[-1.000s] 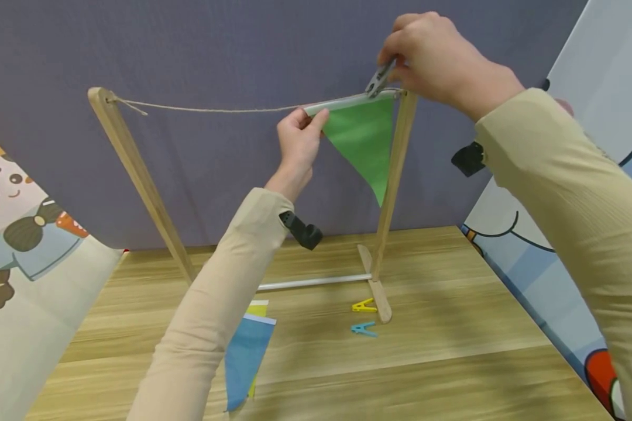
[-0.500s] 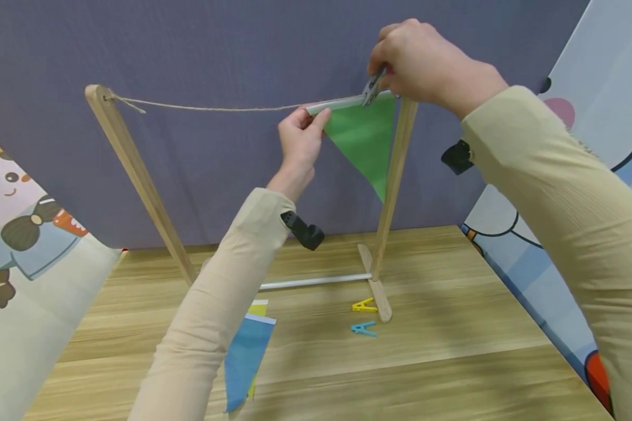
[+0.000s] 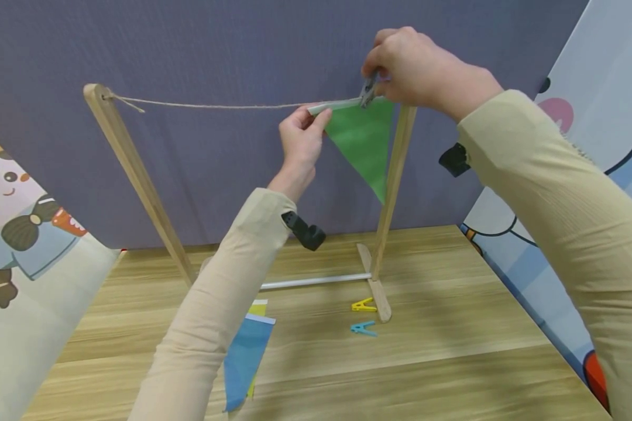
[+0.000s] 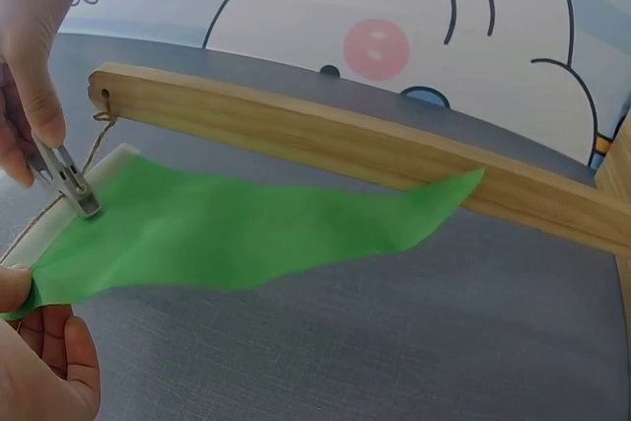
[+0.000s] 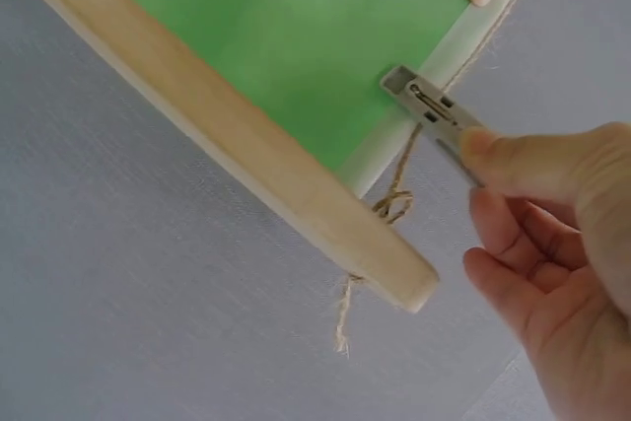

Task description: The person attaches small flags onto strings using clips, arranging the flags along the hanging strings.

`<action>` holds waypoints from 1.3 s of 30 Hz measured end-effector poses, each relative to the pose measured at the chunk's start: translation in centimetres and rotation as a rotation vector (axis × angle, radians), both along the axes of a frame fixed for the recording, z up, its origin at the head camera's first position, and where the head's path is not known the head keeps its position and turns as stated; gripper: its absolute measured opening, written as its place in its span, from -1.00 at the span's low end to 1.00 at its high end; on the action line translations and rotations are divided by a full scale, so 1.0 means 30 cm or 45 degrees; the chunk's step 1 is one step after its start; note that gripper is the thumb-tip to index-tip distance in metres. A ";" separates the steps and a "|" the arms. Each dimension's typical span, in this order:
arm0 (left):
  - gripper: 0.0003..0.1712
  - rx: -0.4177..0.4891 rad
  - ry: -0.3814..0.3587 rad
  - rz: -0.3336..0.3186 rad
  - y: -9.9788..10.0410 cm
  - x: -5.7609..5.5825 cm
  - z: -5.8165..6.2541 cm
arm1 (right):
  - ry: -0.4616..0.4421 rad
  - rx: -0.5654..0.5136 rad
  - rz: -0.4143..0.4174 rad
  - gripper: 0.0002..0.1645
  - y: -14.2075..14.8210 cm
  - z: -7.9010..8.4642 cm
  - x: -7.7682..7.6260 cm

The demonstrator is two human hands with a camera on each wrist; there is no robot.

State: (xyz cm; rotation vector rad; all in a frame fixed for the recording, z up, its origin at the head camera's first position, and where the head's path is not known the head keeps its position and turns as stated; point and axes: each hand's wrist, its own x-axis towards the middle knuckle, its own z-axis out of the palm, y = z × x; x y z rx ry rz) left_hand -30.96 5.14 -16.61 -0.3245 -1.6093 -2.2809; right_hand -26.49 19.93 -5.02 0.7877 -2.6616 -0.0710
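Note:
A green triangular pennant (image 3: pixel 363 140) with a white top band hangs at the right end of a twine line (image 3: pixel 216 107), point down. My left hand (image 3: pixel 301 137) pinches the left end of its band between thumb and fingers. My right hand (image 3: pixel 413 67) pinches a grey clothespin (image 3: pixel 367 92) by its handles. In the right wrist view the clothespin (image 5: pixel 429 105) lies across the white band (image 5: pixel 458 51) and the twine, its tip over the green cloth. The left wrist view also has the clothespin (image 4: pixel 71 184) straddling the band's edge.
Wooden posts (image 3: pixel 137 181) (image 3: pixel 397 158) hold the twine, joined low by a white rod (image 3: pixel 316 281). On the wooden table (image 3: pixel 426 362) lie a yellow clothespin (image 3: pixel 364 305), a blue clothespin (image 3: pixel 363 328), and a blue pennant (image 3: pixel 248 356) over a yellow one (image 3: pixel 258 308).
My right hand has moved left and down with the grey clothespin, from near the right post to the pennant's band. The left hand keeps its pinch almost unmoved.

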 end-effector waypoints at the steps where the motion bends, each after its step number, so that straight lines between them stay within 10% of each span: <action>1: -0.82 -0.002 0.005 0.002 -0.001 0.000 -0.001 | 0.005 -0.014 0.010 -0.67 0.001 -0.002 0.000; 14: -0.82 0.036 0.006 0.005 -0.001 -0.005 -0.005 | 0.000 -0.277 0.050 -0.61 0.017 -0.028 -0.008; 39: -0.82 0.008 0.004 0.001 -0.002 0.001 -0.014 | 0.047 -0.325 0.088 -0.53 0.017 -0.052 -0.010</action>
